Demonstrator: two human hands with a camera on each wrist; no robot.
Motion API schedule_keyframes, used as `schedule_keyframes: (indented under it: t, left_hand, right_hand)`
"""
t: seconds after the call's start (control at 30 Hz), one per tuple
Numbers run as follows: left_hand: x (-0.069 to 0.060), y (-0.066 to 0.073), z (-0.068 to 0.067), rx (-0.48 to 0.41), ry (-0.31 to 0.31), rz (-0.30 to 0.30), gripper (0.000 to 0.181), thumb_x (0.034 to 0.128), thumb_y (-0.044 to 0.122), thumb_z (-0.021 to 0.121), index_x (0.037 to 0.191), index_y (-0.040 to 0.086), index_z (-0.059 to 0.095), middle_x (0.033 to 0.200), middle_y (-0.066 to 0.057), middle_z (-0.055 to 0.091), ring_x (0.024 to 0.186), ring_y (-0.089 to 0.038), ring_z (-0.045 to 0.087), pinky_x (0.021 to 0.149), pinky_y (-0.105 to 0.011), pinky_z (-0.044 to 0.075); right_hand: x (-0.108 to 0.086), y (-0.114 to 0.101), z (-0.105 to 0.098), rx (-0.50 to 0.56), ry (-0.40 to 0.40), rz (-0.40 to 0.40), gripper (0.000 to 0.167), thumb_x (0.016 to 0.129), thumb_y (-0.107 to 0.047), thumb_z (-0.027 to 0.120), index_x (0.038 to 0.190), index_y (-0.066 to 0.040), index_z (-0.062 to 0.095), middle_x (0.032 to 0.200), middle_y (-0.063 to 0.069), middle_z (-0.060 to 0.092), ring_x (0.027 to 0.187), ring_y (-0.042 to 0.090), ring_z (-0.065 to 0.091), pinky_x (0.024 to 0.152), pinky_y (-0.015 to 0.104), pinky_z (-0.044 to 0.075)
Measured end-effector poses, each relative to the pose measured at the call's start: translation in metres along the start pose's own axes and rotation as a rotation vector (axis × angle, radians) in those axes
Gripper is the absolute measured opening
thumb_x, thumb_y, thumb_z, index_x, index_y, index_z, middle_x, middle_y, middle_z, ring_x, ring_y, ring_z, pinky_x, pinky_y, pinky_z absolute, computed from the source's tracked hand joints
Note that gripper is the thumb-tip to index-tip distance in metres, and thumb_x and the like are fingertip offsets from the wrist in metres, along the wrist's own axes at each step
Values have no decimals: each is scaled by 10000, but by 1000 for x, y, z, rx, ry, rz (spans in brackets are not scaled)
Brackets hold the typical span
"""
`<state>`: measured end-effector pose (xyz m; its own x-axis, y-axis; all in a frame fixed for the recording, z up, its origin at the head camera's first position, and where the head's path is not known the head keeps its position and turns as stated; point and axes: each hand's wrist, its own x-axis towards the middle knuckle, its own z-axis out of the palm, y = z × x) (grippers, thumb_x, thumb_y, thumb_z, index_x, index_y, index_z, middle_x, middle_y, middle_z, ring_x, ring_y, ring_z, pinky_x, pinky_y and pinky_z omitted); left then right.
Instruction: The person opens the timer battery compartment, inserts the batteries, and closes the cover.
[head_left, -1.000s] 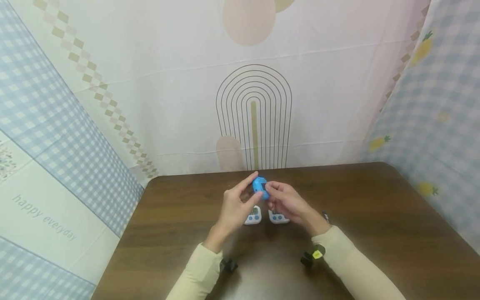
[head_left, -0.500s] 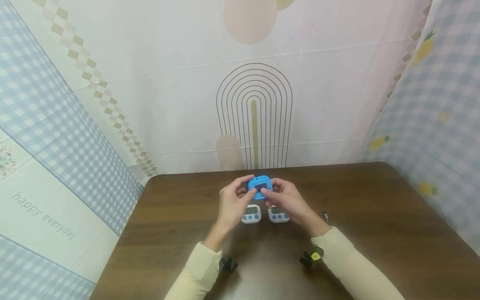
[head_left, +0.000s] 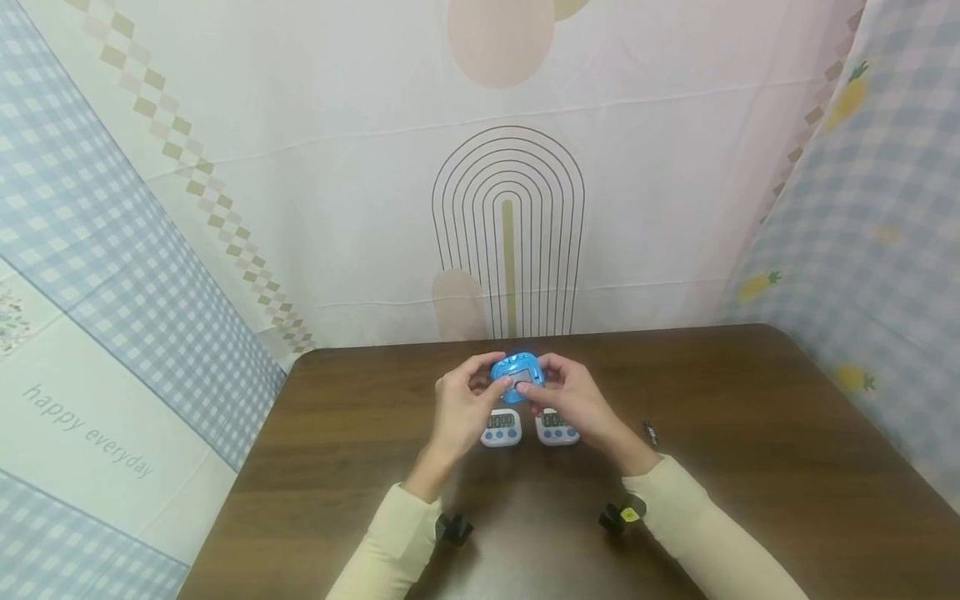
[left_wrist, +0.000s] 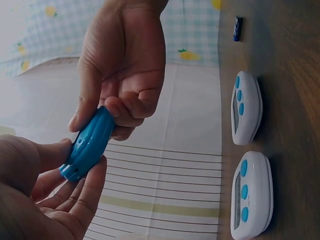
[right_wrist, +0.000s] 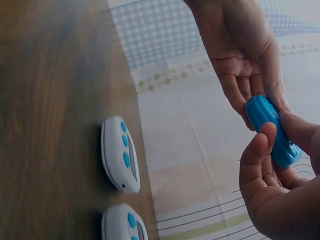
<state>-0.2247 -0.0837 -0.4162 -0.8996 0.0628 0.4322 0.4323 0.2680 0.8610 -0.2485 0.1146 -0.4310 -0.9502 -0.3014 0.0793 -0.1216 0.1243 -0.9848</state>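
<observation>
Above the table, a blue rounded device with a small screen is held between both hands, its screen side toward the head camera. My left hand pinches its left side with thumb and fingers. The right hand grips the other side, its thumb low on the face. Both thumbs cover part of the front. Seen edge-on in the left wrist view, the blue device is thick and curved. Two white digital timers with blue buttons, a left one and a right one, sit below the hands.
A small dark battery lies on the brown wooden table, right of the timers. Patterned cloth hangs behind the table and at both sides. Black wrist-camera mounts stick out at the sleeves.
The blue device has turned from nearly edge-on to face the head camera. The right thumb has slid slightly lower on its front, and the screen looks lighter. The timers have stayed put.
</observation>
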Motion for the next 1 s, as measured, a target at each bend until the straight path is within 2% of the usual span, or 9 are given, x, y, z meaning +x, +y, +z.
schedule_keyframes:
  t: [0.17,0.37,0.7,1.0]
  left_hand:
    - [0,-1,1,6,41,5,305,935,41,798,1235,9,748,1080,-158,799,903,-260,788,792,-287,650]
    - [0,-3,1,2,66,10,287,933,64,807,1217,44,767,1063,-158,803,886,-273,789,801,-326,655]
    - [-1,-2,3,24,58,0,311,935,59,804,1234,-6,748,1055,-153,801,876,-251,784,790,-301,652]
    - [-1,-4,5,62,55,-14,317,926,57,813,1232,1,750,1027,-138,805,834,-209,782,747,-260,644]
  right_hand:
    - [0,-1,1,-78,-59,-25,344,1026,-260,724,1235,-22,589,925,177,684,714,250,669,688,376,614]
    - [-1,-1,2,-62,-140,-29,325,1074,-292,645,1248,-34,553,831,108,635,665,194,607,608,280,549]
    - [-1,0,3,-70,-118,-7,329,1073,-271,647,1259,-18,548,790,66,586,623,178,544,565,250,484]
    - [-4,2,4,-79,-102,6,363,1060,-292,668,1275,-22,555,802,103,578,617,201,538,571,253,479]
